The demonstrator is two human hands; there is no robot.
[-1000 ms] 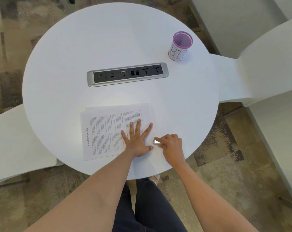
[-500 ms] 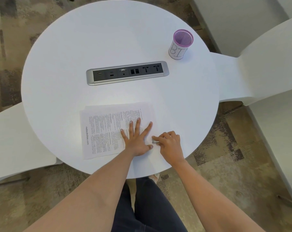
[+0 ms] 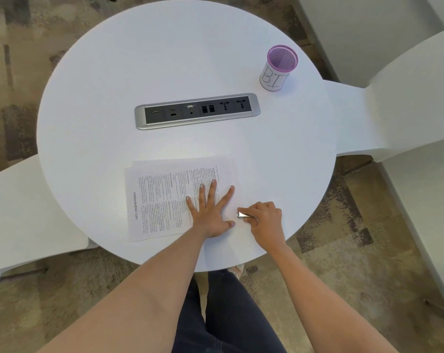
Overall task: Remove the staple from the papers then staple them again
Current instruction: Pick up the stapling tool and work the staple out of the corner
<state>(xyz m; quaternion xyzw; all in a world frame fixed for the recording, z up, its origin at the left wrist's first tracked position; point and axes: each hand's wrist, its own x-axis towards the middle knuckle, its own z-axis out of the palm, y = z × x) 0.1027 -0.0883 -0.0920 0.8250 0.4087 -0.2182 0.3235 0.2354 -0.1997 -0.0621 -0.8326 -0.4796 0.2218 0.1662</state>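
A stack of printed papers (image 3: 159, 200) lies on the near part of the round white table (image 3: 114, 98). My left hand (image 3: 210, 212) presses flat on the papers' right half, fingers spread. My right hand (image 3: 265, 220) is curled round a small shiny metal tool (image 3: 242, 214), whose tip sits at the papers' right edge, just beside my left thumb. The staple itself is too small to make out.
A silver power and data socket strip (image 3: 198, 110) is set into the table's middle. A purple mesh cup (image 3: 278, 68) labelled "BI" stands at the back right. White seats flank the table on the left (image 3: 24, 220) and right (image 3: 407, 98).
My right hand with the metal tool has shifted slightly at the papers' right edge. The left hand stays pressed on the papers.
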